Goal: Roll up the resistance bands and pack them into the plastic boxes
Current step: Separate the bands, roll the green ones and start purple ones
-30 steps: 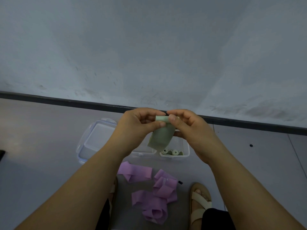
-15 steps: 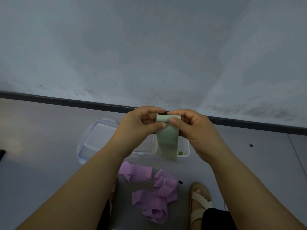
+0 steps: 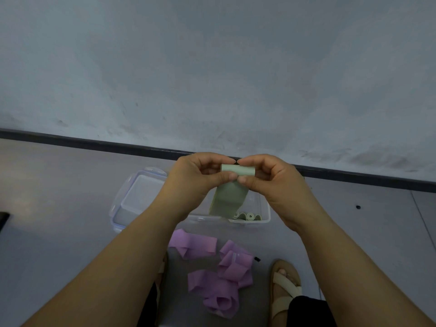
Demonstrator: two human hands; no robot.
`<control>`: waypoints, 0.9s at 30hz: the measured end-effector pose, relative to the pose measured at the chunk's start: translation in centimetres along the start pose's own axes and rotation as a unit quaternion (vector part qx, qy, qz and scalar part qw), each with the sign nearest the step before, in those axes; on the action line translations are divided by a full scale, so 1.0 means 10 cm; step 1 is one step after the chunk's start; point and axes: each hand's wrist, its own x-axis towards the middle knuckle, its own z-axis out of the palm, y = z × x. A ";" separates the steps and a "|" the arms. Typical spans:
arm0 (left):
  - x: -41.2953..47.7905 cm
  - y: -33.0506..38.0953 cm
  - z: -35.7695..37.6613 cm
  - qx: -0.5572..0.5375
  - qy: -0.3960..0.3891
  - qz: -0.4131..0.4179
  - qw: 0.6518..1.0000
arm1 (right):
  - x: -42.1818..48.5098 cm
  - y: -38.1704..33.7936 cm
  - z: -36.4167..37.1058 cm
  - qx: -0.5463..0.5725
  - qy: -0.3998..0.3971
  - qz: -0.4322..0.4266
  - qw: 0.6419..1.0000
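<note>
The left hand (image 3: 195,178) and right hand (image 3: 271,182) each pinch a smooth pale green rubbery resistance band (image 3: 238,171). Its top is wound into a tight cylinder lying crosswise, left to right, above the clear rectangular plastic box (image 3: 265,217), and the flat tail hangs down toward the box. Limp matte purple bands (image 3: 221,274) lie crumpled on the grey floor (image 3: 70,232).

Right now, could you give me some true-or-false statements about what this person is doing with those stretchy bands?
1. The left hand and right hand both pinch a pale green rubber resistance band. True.
2. That band is fully rolled. False: a tail hangs loose below the roll.
3. Some rolled green bands sit in the clear plastic box. True.
4. The purple rubber bands lie inside that box. False: they lie unrolled on the floor, outside it.
</note>
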 end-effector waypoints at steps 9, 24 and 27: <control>0.00 0.00 0.01 0.005 0.003 0.009 1.000 | 0.01 0.01 0.01 -0.027 0.001 0.061 0.998; -0.02 0.03 0.04 0.004 -0.035 -0.047 0.998 | -0.01 -0.02 0.01 0.009 0.012 0.033 0.999; -0.01 0.01 0.03 0.005 -0.024 -0.043 0.999 | -0.02 -0.04 0.02 0.008 0.008 0.016 1.000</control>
